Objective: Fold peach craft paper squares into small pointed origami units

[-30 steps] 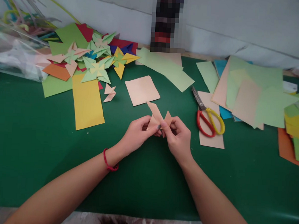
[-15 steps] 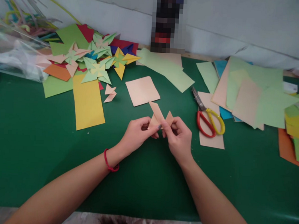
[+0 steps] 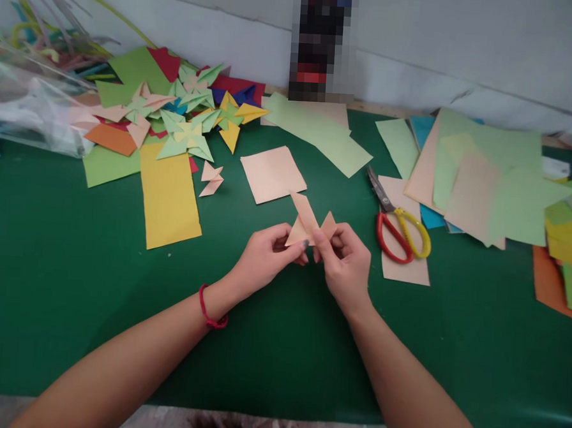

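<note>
Between my two hands is a small folded piece of peach paper (image 3: 305, 216), its pointed flaps sticking up and to the right. My left hand (image 3: 267, 252) pinches its lower left edge with the thumb on top. On the right side, my right hand (image 3: 347, 259) grips it, thumb pressed over the fold; the fingers underneath are partly hidden. Just beyond the folded paper lies a stack of square peach sheets (image 3: 273, 174). A small folded peach piece (image 3: 212, 179) rests left of that stack.
Scissors (image 3: 395, 226) with red and yellow handles lie on a peach sheet (image 3: 405, 274) to the right. Behind them are green and peach sheets (image 3: 517, 188). Folded paper stars (image 3: 187, 135) and a yellow sheet (image 3: 170, 198) sit at the left, near a clear plastic bag (image 3: 32, 111).
Both hands and the folded paper have shifted slightly to the right. The pinch of each hand looks much the same, and the other things on the table stay in place.
</note>
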A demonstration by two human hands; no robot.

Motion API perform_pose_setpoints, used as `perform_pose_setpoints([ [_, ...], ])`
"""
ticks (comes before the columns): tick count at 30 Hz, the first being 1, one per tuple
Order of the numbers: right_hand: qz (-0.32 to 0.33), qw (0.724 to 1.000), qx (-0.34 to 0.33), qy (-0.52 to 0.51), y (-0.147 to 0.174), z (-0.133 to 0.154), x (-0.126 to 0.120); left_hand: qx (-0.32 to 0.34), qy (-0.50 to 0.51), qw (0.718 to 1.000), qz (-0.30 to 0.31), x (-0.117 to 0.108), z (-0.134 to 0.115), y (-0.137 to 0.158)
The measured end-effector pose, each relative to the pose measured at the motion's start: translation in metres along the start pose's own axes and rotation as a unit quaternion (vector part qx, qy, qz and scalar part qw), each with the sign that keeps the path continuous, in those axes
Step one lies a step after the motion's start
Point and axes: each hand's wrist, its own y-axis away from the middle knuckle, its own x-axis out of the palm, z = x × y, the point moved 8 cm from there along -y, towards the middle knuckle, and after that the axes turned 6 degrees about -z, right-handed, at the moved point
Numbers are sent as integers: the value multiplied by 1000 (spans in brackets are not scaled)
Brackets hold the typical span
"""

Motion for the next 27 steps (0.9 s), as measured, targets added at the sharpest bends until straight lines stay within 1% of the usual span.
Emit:
perform_pose_setpoints([
  [6, -6, 1000, -9, 9, 0, 2, -1, -3, -12, 1000, -10, -4, 0, 0],
  [10, -3, 1000, -8, 17, -1, 1, -1, -5, 4, 1000, 1, -3, 1, -1],
  [15, 37, 999, -3, 14, -2, -1, 2, -8, 35, 999, 21, 0, 2, -2],
  [20, 69, 997, -6, 23, -1, -2, 6, 9, 13, 1000, 14, -1, 0, -1],
  [23, 68, 997, -8, 31, 0, -3, 7, 21, -1, 1000, 8, -3, -2, 0],
  [27, 56, 997, -13, 52, 1, -4, 6, 18, 5, 1000, 15, -1, 0, 0],
])
